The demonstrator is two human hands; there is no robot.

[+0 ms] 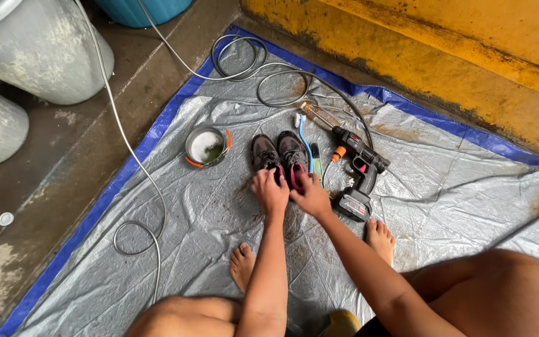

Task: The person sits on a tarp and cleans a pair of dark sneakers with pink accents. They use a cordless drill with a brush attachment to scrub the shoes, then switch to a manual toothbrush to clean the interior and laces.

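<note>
Both hands rest on the dark shoes — left hand on the left shoe, right hand on the right shoe; neither grip visibly clenched — cannot tell; judged: positioning them on the tarp; a firmer hold comes next.

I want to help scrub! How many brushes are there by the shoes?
2. A long blue-handled brush with white bristles lies just right of the dark grey shoes, and a shorter dark green-handled brush lies beside it. Others may be hidden under the hands.
</note>
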